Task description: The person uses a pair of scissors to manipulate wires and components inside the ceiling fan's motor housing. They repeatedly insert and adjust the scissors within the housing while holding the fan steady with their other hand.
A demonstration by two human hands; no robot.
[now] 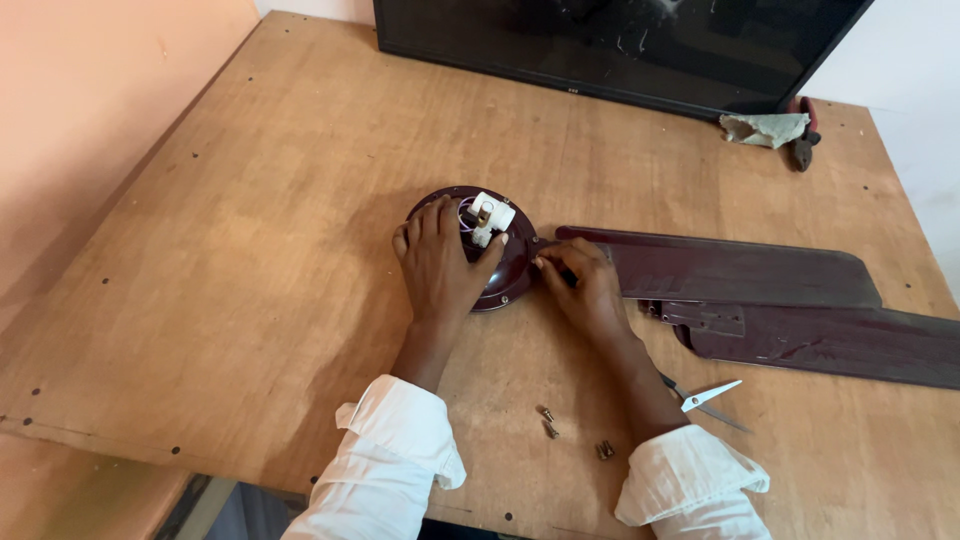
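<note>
At the bottom of the frame two white rolled-up sleeves (pixel 395 455) enter from the lower edge, and between them, low and centre, a few small brass screws (pixel 549 421) lie loose on the wooden table (pixel 230 290). Just right of the right forearm, lower right of centre, a pair of scissors (pixel 706 398) rests flat with its blades partly apart. Higher up, in the middle of the frame, the left hand (pixel 440 265) lies spread wide, palm down, over the dark maroon ceiling fan motor housing (pixel 505 275), its fingers fanned across the top beside the white wiring connector (pixel 489 217) that stands out of the hub. Just to the right, the right hand (pixel 585 285) is narrowed to a pinch, fingertips pressed together at the spot where the root of a maroon fan blade (pixel 740 270) meets the housing rim; what it grips is too small to tell. A second fan blade (pixel 830 340) lies beside the first, stretching to the right edge. Farther back, at upper right, a crumpled cloth (pixel 765 128) sits near a dark flat screen (pixel 620 45) leaning against the wall along the top edge.
</note>
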